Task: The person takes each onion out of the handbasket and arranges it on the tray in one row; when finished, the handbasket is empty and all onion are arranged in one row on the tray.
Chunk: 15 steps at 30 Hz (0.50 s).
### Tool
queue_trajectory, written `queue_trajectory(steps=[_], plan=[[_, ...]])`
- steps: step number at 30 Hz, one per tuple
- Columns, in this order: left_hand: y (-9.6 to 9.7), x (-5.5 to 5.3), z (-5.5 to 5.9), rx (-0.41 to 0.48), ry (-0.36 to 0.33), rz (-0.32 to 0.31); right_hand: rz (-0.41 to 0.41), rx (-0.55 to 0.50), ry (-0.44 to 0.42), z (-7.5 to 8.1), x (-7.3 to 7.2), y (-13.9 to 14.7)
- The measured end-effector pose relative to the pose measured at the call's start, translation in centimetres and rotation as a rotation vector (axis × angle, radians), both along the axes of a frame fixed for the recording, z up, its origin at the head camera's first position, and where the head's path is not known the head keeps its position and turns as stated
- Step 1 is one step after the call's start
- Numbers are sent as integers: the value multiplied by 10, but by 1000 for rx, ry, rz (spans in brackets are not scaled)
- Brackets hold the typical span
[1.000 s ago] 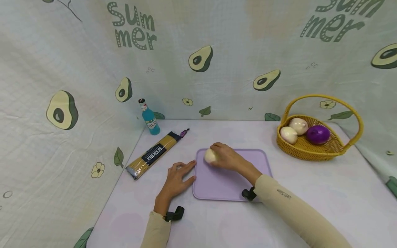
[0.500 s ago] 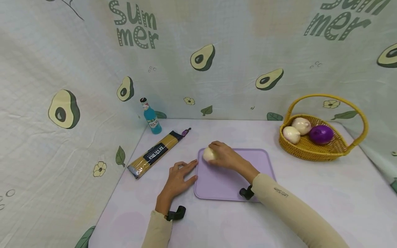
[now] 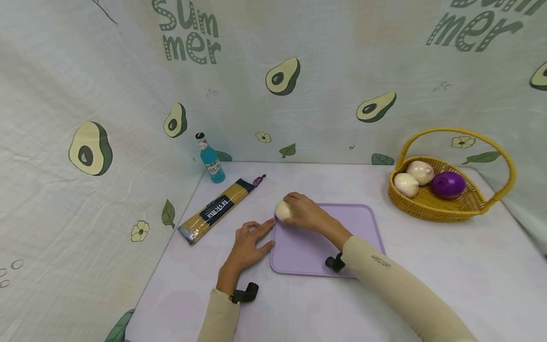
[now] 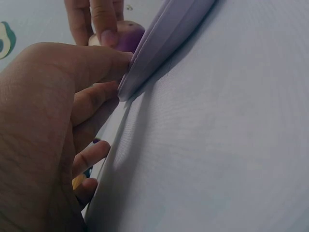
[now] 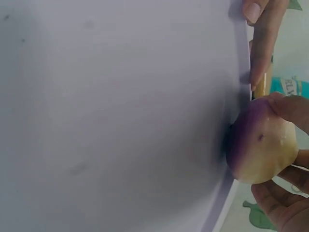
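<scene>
Round vegetable at the tray's far-left corner, gripped by the right hand

What matters most is how the vegetable lies between the two hands. It sits at the left end of the lilac tray, beyond its near edge and close to the corner. The right hand reaches across from the right and has it pinched, thumb on one side and fingers on the other. That makes the right hand the nearer one, in contact.

The left hand is spread, thumb and index finger touching the tray's left rim. Its index fingertip lies just beside the vegetable, which is a little farther from the person and to the right of that tip.

The vegetable is nearly round, so no clear long axis shows; from the right wrist, its purple side faces the tray and its pale side faces away (whether it rests on the tray or is held just off it, I cannot tell). The tray, by contrast, runs lengthwise from left to right on the tabletop.

Left of the tray, a pasta packet slants away toward the far side; the wicker basket stands well apart, to the right.
</scene>
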State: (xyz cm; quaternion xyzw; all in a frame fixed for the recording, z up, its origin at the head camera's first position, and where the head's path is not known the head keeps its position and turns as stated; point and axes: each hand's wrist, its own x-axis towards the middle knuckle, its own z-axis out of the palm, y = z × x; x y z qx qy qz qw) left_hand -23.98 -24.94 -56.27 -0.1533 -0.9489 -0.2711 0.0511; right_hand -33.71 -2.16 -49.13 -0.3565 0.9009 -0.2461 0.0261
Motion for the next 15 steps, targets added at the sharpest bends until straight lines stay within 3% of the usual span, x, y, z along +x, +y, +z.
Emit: queue_trajectory(steps=[15], plan=[[1, -1, -1, 2, -7, 1, -3, 4, -12, -1, -6, -7]])
